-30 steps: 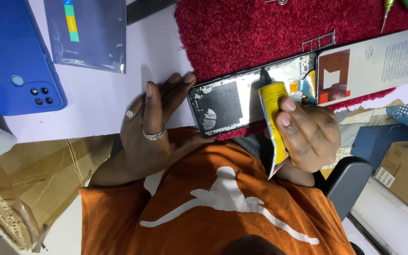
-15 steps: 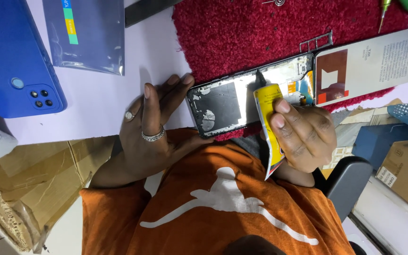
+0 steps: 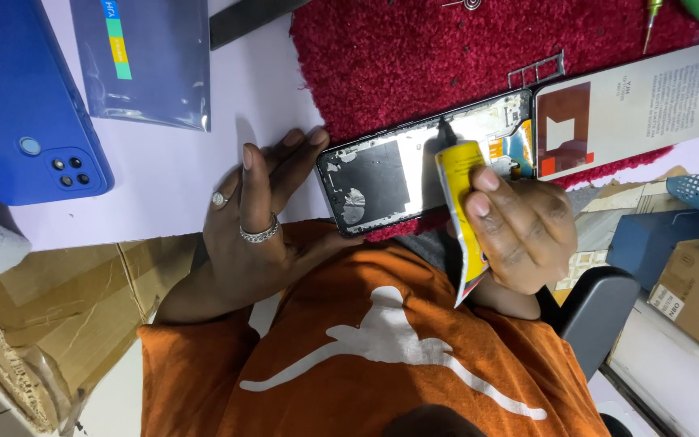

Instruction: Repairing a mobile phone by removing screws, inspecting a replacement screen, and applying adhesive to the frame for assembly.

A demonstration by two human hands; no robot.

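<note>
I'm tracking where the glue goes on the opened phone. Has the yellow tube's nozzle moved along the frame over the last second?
Yes. The yellow tube has slid along the opened phone, away from the white box and towards the camera end.

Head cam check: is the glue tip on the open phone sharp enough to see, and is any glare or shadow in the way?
Head view: sharp, evenly lit; the yellow glue tube tip on the opened phone is clear. Soft shadow beside the left hand; mild sheen on the grey plastic bag. The right hand is unblurred.

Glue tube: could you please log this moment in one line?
left hand steadies opened phone; right hand holds glue tube; nozzle on phone
</note>
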